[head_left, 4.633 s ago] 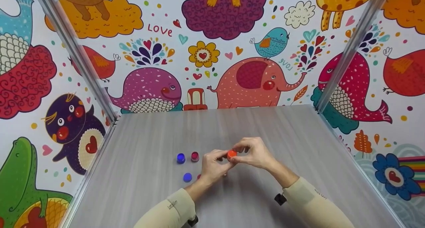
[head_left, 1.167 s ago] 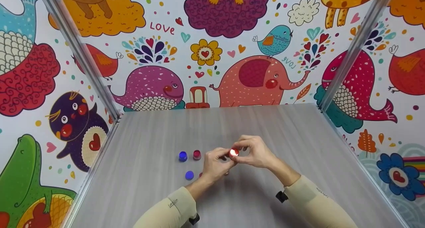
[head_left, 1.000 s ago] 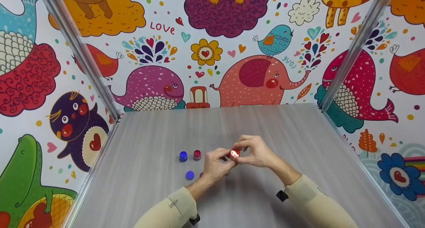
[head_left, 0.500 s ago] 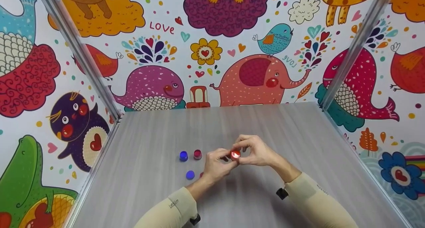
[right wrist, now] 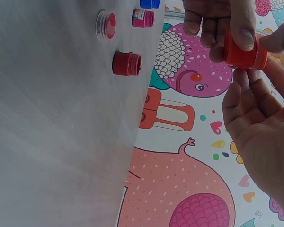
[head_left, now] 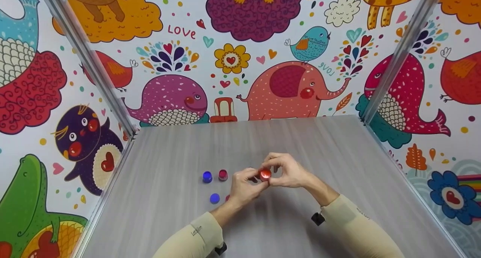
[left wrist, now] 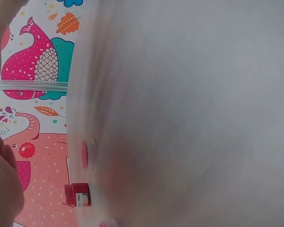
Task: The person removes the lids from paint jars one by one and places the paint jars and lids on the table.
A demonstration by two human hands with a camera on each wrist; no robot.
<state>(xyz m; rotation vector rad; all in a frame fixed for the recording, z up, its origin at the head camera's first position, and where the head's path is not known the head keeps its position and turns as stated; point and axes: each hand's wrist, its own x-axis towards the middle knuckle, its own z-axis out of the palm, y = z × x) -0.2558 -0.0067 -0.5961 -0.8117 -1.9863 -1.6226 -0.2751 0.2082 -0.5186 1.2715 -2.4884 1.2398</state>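
Note:
Between both hands, above the table, is a small red-orange paint jar (right wrist: 241, 53). My left hand (head_left: 245, 184) grips its body, with the thumb lying along the side in the right wrist view. The right hand (head_left: 287, 170) pinches the rim end with thumb and fingertips. Seen from the head, the jar's round top (head_left: 265, 174) faces up and catches a light reflection. On the table, a dark red paint jar (right wrist: 127, 64) stands near a red lid (right wrist: 106, 25); the left hand hides this jar in the head view.
A blue jar (head_left: 207, 176) and a crimson jar (head_left: 223, 175) stand left of the hands. A blue lid (head_left: 214, 198) lies in front of them, and a crimson lid (head_left: 227, 198) is mostly hidden by the left wrist. Patterned walls enclose the table (head_left: 169, 156).
Both hands stay in nearly the same place around the jar. Its top looked plain orange several seconds ago, then glared white, and now looks glossy red with a smaller reflection.

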